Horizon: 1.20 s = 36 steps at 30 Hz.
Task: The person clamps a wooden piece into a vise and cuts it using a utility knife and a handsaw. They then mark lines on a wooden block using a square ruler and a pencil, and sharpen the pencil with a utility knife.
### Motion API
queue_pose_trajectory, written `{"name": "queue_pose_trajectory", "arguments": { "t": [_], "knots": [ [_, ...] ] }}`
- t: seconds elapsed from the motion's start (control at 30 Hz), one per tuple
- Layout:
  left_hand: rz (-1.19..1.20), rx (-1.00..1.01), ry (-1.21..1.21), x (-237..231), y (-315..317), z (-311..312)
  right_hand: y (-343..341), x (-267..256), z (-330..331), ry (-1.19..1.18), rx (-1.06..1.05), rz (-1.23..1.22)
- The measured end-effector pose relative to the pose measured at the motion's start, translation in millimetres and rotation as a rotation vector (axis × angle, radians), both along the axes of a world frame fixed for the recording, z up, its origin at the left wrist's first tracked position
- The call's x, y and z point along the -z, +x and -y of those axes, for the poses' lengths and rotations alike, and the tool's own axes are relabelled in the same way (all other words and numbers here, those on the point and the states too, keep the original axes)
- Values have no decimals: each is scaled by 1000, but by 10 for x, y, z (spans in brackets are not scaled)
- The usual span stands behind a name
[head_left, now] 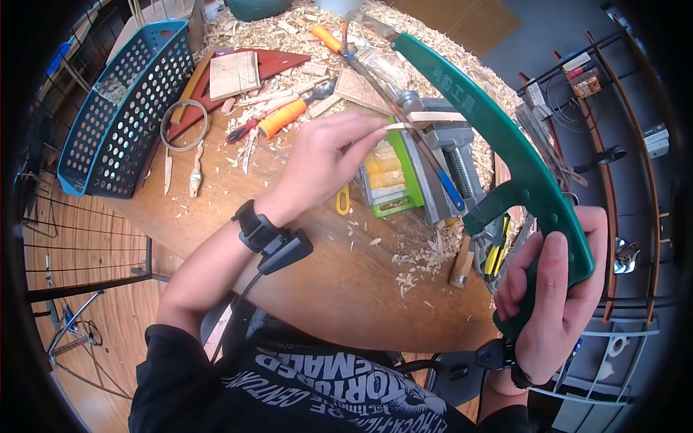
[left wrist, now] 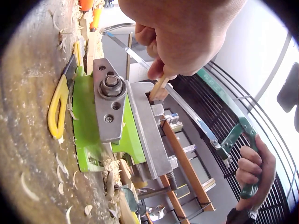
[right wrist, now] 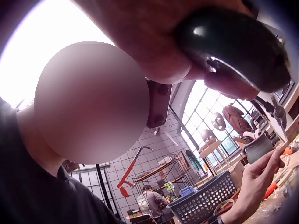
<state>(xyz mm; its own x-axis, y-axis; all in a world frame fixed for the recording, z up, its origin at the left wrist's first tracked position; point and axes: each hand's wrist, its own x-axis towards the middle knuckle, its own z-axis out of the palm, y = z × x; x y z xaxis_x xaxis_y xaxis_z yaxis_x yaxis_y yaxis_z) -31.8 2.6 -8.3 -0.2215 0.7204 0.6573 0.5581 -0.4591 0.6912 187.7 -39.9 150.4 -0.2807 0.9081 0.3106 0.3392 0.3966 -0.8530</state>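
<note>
My right hand (head_left: 559,289) grips the handle of a green-framed hacksaw (head_left: 491,119). Its blade (left wrist: 187,109) runs slantwise past a thin wooden strip (left wrist: 159,88), right beside my left fingertips. My left hand (head_left: 325,162) pinches that strip between thumb and fingers. The strip's other end reaches a metal vise (head_left: 462,169) at the table's edge, with a bright green part (left wrist: 86,126) along its side. In the right wrist view, the hand and dark saw handle (right wrist: 233,46) fill the upper part, close to the camera.
Wood shavings (head_left: 245,29) cover the far side of the table (head_left: 289,303). A blue perforated basket (head_left: 133,108) stands at left, near a roll of tape (head_left: 185,126). Orange-handled tools (head_left: 283,119) lie mid-table. Near the vise are a yellow cutter (head_left: 497,252) and a wooden-handled tool (head_left: 462,263).
</note>
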Motion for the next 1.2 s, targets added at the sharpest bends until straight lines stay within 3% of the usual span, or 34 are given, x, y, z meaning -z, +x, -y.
{"name": "queue_pose_trajectory", "arguments": {
  "t": [0.27, 0.4, 0.5, 0.53, 0.63, 0.7, 0.8, 1.2],
  "knots": [
    [-19, -22, 24, -14, 5, -8, 36, 59, 23, 48, 35, 56],
    [-48, -50, -13, -52, 1, 12, 222, 169, 15, -148, -31, -13],
    [-94, -77, 15, -31, 3, 7, 440, 295, 28, 91, -97, 294],
    [-117, -84, 68, -11, 3, 0, 425, 292, 71, 70, -97, 297],
    [-106, -81, 58, -2, 4, 3, 361, 256, 125, 57, -89, 259],
    [-100, -82, 58, -1, 13, 2, 342, 212, 171, -186, -12, 106],
    [-90, -91, 50, -9, 18, 12, 339, 312, 138, -25, -64, 134],
    [-102, -84, 43, -9, 8, 9, 398, 503, 159, -65, -82, -2]
  ]
}}
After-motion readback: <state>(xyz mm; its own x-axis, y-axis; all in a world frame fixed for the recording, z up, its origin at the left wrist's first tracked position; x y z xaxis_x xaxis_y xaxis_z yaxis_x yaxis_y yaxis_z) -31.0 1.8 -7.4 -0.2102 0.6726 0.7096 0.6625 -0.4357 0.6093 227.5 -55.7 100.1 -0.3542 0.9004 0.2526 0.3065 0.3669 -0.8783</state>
